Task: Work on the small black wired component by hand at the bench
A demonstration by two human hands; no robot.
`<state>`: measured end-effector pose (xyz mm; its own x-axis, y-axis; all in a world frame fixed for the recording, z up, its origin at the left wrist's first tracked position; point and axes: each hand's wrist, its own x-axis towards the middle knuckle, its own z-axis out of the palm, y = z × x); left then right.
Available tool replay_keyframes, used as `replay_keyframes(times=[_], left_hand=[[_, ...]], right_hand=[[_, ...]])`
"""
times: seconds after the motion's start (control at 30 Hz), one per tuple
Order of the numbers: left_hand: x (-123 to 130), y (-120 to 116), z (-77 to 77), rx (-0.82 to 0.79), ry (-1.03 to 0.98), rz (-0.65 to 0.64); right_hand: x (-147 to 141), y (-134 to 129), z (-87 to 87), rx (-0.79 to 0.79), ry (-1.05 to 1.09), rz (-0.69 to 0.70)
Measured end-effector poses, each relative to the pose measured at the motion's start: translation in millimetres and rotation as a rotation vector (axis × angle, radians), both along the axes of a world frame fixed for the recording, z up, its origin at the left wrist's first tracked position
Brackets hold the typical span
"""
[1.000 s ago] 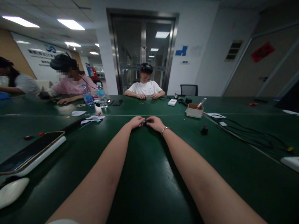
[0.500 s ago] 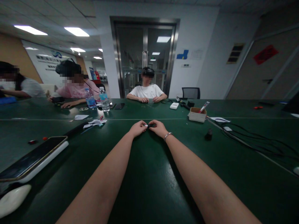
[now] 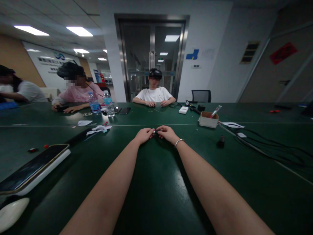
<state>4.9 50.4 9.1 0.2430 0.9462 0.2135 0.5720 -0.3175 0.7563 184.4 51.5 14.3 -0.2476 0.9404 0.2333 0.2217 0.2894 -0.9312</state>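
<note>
Both hands meet above the green table [image 3: 151,182], fingertips close together in the middle of the view. Between them is a small dark object with a shiny silver end [image 3: 154,132], too small to name. My left hand [image 3: 143,135] is closed, pinching the silver end between thumb and fingers. My right hand [image 3: 168,134], with a bracelet [image 3: 178,143] at its wrist, pinches the dark part from the other side. The fingers cover much of the object.
To the left lie a phone [image 3: 31,168] on a white box, a white mouse-like object [image 3: 13,213] and paper scraps [image 3: 99,130]. At right are a small box [image 3: 208,121], a black cylindrical piece [image 3: 220,142] and cables [image 3: 271,147]. Several people sit across, near water bottles [image 3: 109,104].
My right hand's fingers have shifted on the dark part, and less of it shows between the hands. The camera view has moved slightly.
</note>
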Motion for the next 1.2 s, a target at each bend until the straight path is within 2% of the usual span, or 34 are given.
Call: replay_keyframes(times=[0.13,0.27,0.6,0.97,1.2], left_hand=[[0.8,-3.9,1.7,-0.023,-0.076,-0.003],[0.6,-8.0,4.0,-0.031,-0.175,0.009],[3.1,-8.0,6.7,-0.086,-0.190,0.014],[2.1,-4.2,6.7,-0.122,-0.211,0.015],[0.5,-3.1,6.2,-0.092,-0.229,0.015]], right_hand=[[0.7,0.2,2.3,-0.078,0.073,-0.004],[0.7,-0.3,2.9,-0.085,0.090,0.011],[1.3,0.4,5.7,-0.184,0.138,0.026],[3.7,-1.9,7.1,-0.208,0.180,0.012],[3.6,-0.2,5.5,-0.219,0.214,0.015]])
